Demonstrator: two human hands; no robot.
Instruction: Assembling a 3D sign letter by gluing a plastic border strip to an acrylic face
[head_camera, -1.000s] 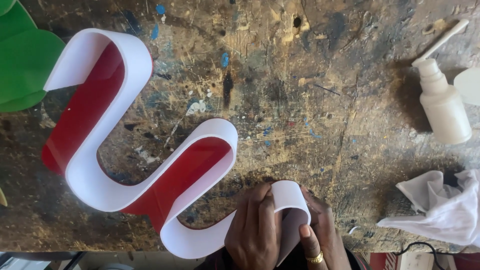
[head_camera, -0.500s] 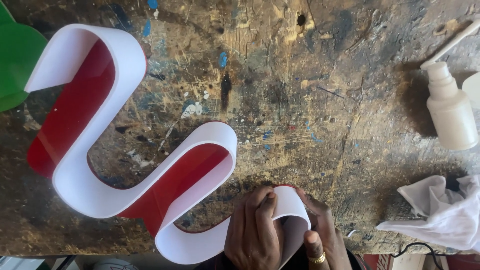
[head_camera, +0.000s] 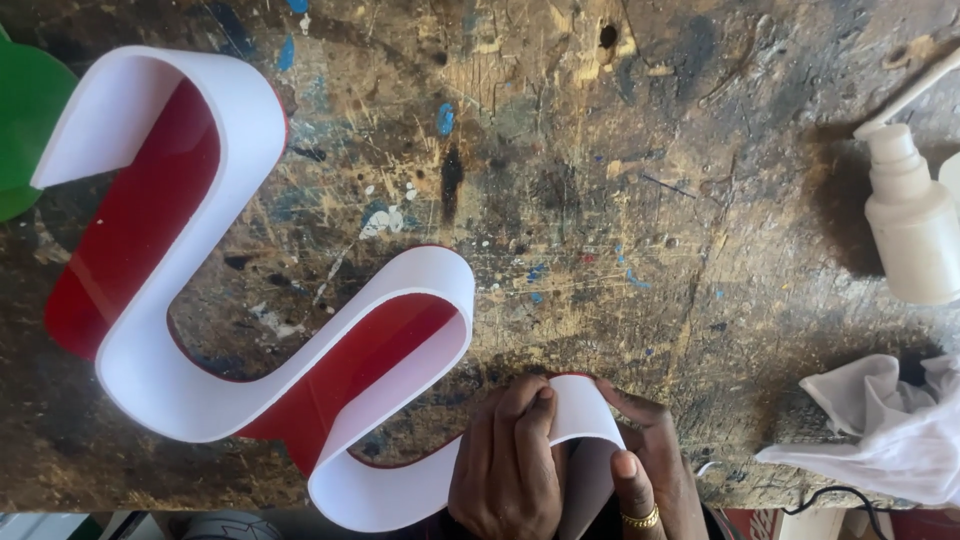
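Observation:
A large S-shaped letter (head_camera: 180, 330) with a red face and a white bent side strip lies on a worn, paint-spattered wooden workbench (head_camera: 600, 200). At the bench's near edge, my left hand (head_camera: 505, 470) presses its fingers on the free end of the white strip (head_camera: 575, 410). My right hand (head_camera: 645, 460), with a gold ring on one finger, grips the same strip end from the right, thumb underneath. Together the two hands curve that end of the strip.
A white plastic squeeze bottle (head_camera: 910, 225) stands at the right edge. A crumpled white cloth (head_camera: 880, 430) lies at the lower right, with a dark cable below it. A green sheet piece (head_camera: 25, 125) shows at the upper left.
The view has shifted slightly, so the letter sits further left in the frame. Both hands stay on the strip end with little change in grip.

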